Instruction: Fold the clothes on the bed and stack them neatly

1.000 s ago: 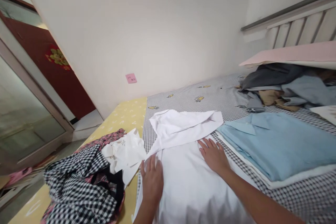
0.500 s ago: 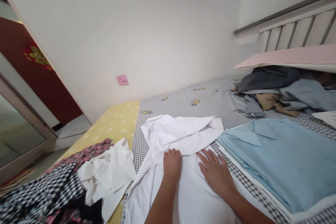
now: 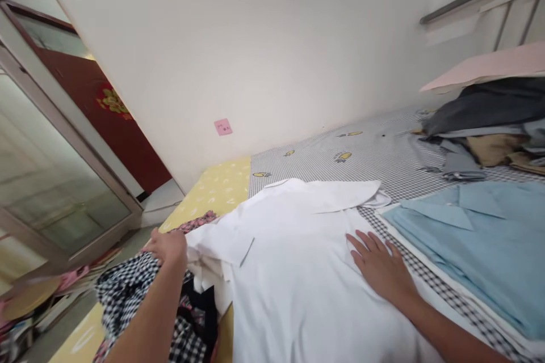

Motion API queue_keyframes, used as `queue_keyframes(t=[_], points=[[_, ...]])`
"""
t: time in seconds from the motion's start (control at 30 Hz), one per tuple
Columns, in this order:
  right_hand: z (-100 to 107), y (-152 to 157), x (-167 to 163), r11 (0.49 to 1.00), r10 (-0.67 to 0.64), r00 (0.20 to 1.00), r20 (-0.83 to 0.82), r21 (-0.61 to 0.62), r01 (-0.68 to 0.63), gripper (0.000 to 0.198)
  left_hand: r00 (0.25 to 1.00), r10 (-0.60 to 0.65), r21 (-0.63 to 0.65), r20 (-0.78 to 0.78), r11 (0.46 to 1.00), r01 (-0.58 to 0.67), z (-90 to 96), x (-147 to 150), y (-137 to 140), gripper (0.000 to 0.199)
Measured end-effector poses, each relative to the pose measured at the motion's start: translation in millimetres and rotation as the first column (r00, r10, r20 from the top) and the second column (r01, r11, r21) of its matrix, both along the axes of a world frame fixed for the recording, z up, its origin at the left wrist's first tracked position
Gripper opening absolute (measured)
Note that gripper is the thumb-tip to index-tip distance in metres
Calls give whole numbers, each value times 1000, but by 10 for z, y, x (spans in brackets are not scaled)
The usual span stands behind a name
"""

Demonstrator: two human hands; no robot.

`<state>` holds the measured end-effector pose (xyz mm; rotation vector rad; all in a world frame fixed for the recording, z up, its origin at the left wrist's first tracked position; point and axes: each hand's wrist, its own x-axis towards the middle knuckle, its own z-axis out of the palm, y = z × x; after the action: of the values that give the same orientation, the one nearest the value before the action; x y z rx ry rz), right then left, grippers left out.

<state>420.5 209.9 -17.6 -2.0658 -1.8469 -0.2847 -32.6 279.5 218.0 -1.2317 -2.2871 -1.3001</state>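
A white collared shirt [image 3: 298, 272] lies spread out on the bed, its collar end toward the wall. My left hand [image 3: 168, 245] is at the end of the shirt's left-hand sleeve, which stretches out over other clothes. It appears closed on the sleeve's edge, with the thumb hidden. My right hand [image 3: 381, 266] lies flat with fingers spread on the right side of the shirt, pressing on the cloth. To the right lies a folded light blue collared shirt [image 3: 472, 249] on top of something white.
Black-and-white checked clothing [image 3: 128, 289] lies heaped at the left on the yellow bedding [image 3: 221, 181]. A pile of dark, grey and brown clothes [image 3: 494, 108] lies at the back right under a pink board [image 3: 489, 65]. A white wall [image 3: 276, 57] borders the bed.
My left hand has moved left from the shirt's middle to the sleeve, which now extends leftward. The collar area lies flatter. My right hand stays on the shirt. The view has turned left.
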Motion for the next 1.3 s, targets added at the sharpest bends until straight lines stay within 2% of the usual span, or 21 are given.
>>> queue_keyframes(t=[0.07, 0.13, 0.17, 0.2, 0.23, 0.3, 0.33, 0.4, 0.5, 0.6, 0.67, 0.73, 0.83, 0.97, 1.03, 1.1, 1.13, 1.17, 1.2, 1.23, 1.3], points=[[17, -5, -8, 1000, -5, 1000, 11, -25, 5, 53, 999, -40, -2, -5, 999, 40, -304, 99, -272, 48], [49, -8, -18, 998, -14, 1000, 17, -61, 15, 53, 974, -216, -40, -63, 976, 214, -790, 330, -583, 36], [73, -12, -23, 996, -21, 1000, 18, -83, 22, 53, 919, -381, -73, -105, 924, 374, -1071, 461, -755, 34], [101, -19, -30, 994, -26, 999, 18, -107, 28, 53, 835, -534, -153, -130, 843, 515, -1356, 585, -936, 35], [133, -30, -37, 990, -33, 999, 16, -134, 35, 54, 752, -644, -261, -140, 757, 599, -1625, 689, -1122, 36], [195, -76, -50, 981, -51, 999, 11, -187, 52, 55, 637, -744, -435, -200, 650, 623, -2061, 813, -1477, 39], [219, -115, -53, 976, -60, 998, 8, -211, 61, 55, 608, -763, -474, -220, 628, 617, -2212, 828, -1630, 43], [239, -231, -46, 968, -71, 998, -2, -243, 68, 56, 643, -731, -450, -228, 665, 597, -2386, 782, -1859, 46], [190, -494, 17, 976, -53, 998, -33, -213, 45, 57, 811, -573, -270, -120, 805, 529, -2433, 635, -2035, 44], [74, -801, 119, 989, -116, 991, -62, -99, 109, 59, 933, -358, -187, 20, 916, 355, -2381, 556, -2129, 50], [-5, -996, 169, 981, -193, 976, -98, -41, 190, 65, 957, -279, -237, 73, 927, 289, -2334, 582, -2186, 52], [-54, -1168, 194, 971, -238, 960, -149, -16, 238, 70, 952, -292, -315, 97, 898, 307, -2293, 663, -2235, 50], [-48, -1327, 242, 953, -301, 931, -206, -54, 297, 71, 951, -283, -374, 126, 874, 310, -2265, 831, -2284, 45], [33, -1308, 459, 940, -331, 900, -283, -183, 288, 66, 953, -240, -335, 182, 896, 290, -2257, 1020, -2321, 19], [62, -1261, 597, 955, -288, 875, -390, -185, 232, 55, 931, -258, -249, 257, 914, 322, -2219, 1065, -2348, 18], [76, -1247, 689, 976, -214, 821, -529, -153, 156, 35, 871, -243, -145, 428, 932, 332, -2141, 1071, -2386, 22], [80, -1261, 707, 985, -173, 777, -605, -126, 121, 28, 807, -214, -94, 550, 945, 314, -2091, 1063, -2407, 25], [82, -1290, 708, 991, -135, 714, -687, -94, 97, 26, 708, -177, -45, 683, 958, 283, -2038, 1051, -2428, 27], [83, -1331, 696, 995, -100, 628, -772, -58, 86, 27, 577, -143, 2, 804, 971, 237, -1985, 1037, -2447, 28], [83, -1381, 675, 995, -77, 517, -852, -34, 93, 30, 429, -123, 47, 895, 982, 184, -1938, 1023, -2462, 28], [74, -1487, 631, 992, -71, 245, -967, -43, 119, 34, 160, -129, 114, 979, 989, 99, -1876, 1000, -2481, 23]])
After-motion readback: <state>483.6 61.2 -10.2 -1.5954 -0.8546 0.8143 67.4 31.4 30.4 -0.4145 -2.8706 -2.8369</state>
